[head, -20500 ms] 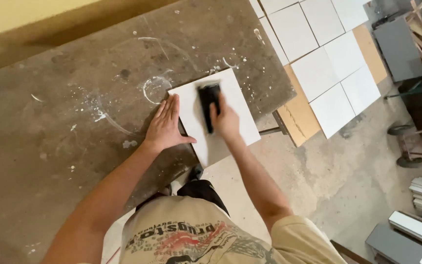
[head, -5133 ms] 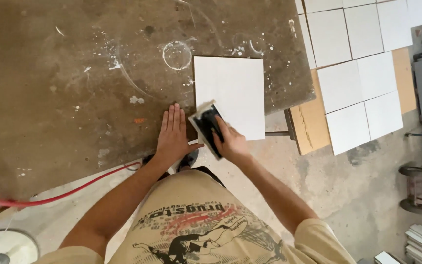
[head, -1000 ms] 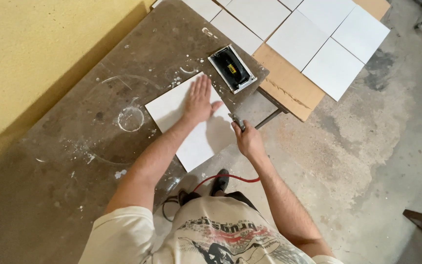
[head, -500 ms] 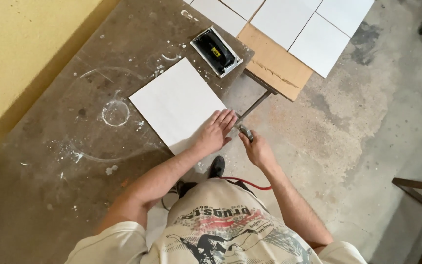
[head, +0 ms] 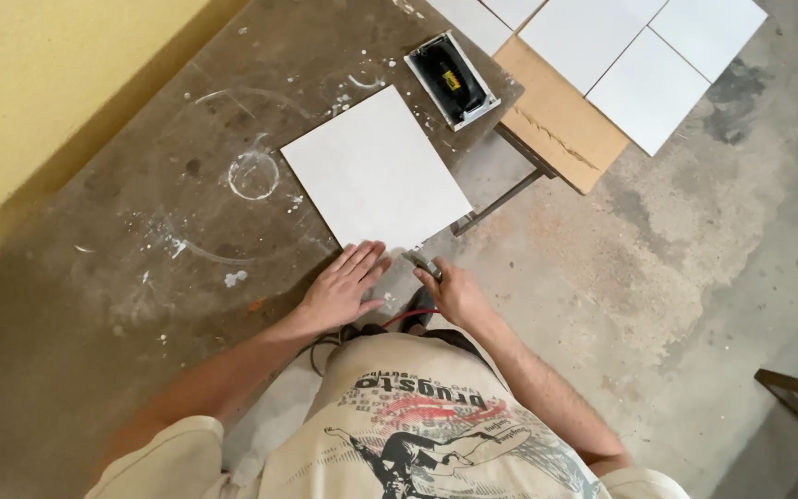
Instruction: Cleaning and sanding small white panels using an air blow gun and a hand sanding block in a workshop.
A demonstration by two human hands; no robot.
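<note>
Tool [head: 425, 265] in right hand [head: 454, 294], perhaps a pencil.

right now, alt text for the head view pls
Seen from above, a person's left hand lies flat by the near corner of a white tile on a stained workbench; the right hand grips a small tool at the bench edge.

A tile [head: 376, 169] lies on the table [head: 94, 277], a sanding block [head: 452, 79] just beyond it.

Yellow wall [head: 39, 102], stained concrete floor [head: 658, 277]
</note>
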